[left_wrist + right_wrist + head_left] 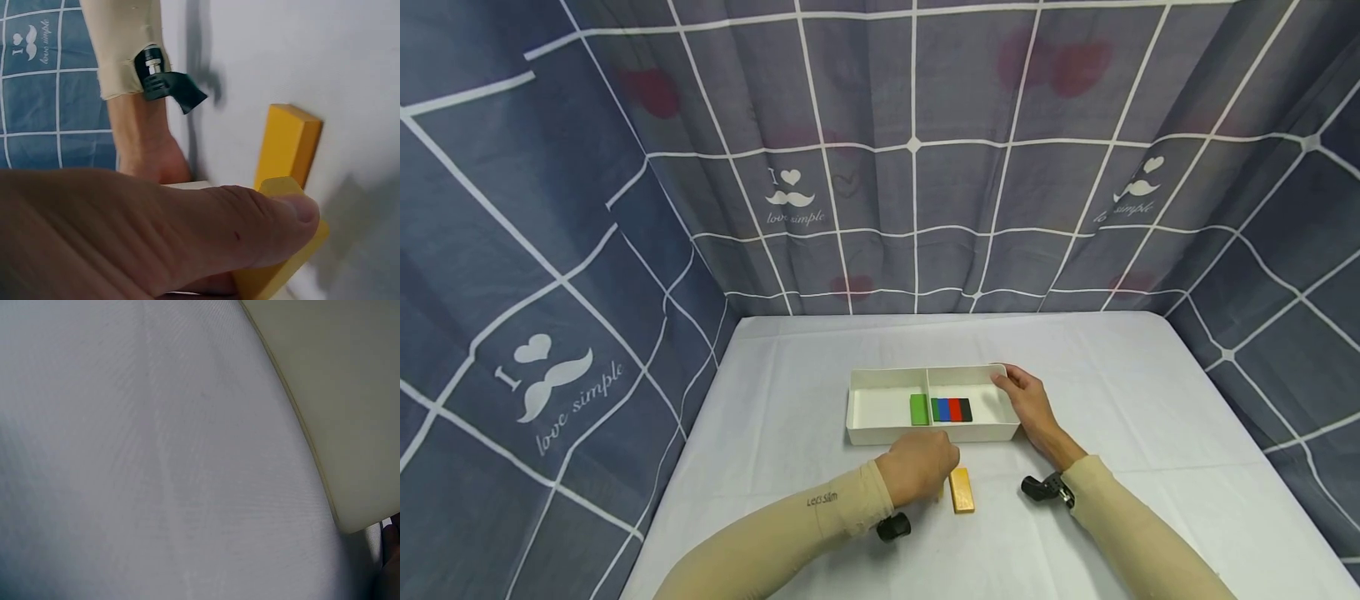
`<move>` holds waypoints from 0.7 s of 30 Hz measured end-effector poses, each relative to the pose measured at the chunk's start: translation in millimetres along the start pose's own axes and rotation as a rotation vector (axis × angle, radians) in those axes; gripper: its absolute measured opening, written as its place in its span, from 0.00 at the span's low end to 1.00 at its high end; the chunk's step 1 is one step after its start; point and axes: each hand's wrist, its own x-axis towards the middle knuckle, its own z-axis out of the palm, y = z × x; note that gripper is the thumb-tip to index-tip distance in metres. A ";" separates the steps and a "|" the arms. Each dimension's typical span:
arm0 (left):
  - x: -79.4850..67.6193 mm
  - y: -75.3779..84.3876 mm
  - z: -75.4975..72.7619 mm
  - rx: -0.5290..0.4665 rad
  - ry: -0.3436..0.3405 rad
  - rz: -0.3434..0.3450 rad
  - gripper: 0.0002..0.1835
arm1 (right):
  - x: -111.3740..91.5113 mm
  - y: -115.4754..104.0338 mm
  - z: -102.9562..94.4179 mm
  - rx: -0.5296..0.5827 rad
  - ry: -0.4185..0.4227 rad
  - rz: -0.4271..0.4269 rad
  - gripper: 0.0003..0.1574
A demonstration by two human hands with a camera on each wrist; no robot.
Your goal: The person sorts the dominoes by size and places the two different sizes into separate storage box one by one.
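My left hand [922, 464] pinches a yellow block [265, 284] just in front of the white box; the thumb lies over it in the left wrist view. A second yellow block [961, 490] lies on the cloth beside that hand. My right hand [1032, 408] holds the right end of the white two-compartment box [895, 435], thumb over the rim. Left of the divider sits a light green block [919, 409]. Right of it, a dark green, a blue [943, 409], a red [955, 409] and a black block [966, 409] stand side by side.
A white cloth [775, 400] covers the table. Grey-blue curtains [872, 192] with white lines hang behind and at both sides. Each wrist wears a black camera mount [1043, 487]. The right wrist view shows mostly cloth and the box's outer wall [337, 406].
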 end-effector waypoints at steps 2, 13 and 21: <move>-1.8 -2.2 -4.3 -0.012 0.005 0.000 0.07 | 0.7 0.8 -0.1 0.003 -0.003 -0.002 0.38; -9.9 -14.7 -27.5 -0.138 0.004 -0.004 0.06 | 1.2 1.2 0.6 -0.013 0.000 -0.003 0.38; -12.6 -25.4 -40.5 -0.156 0.010 -0.037 0.07 | 0.1 0.7 0.5 -0.021 -0.001 -0.009 0.38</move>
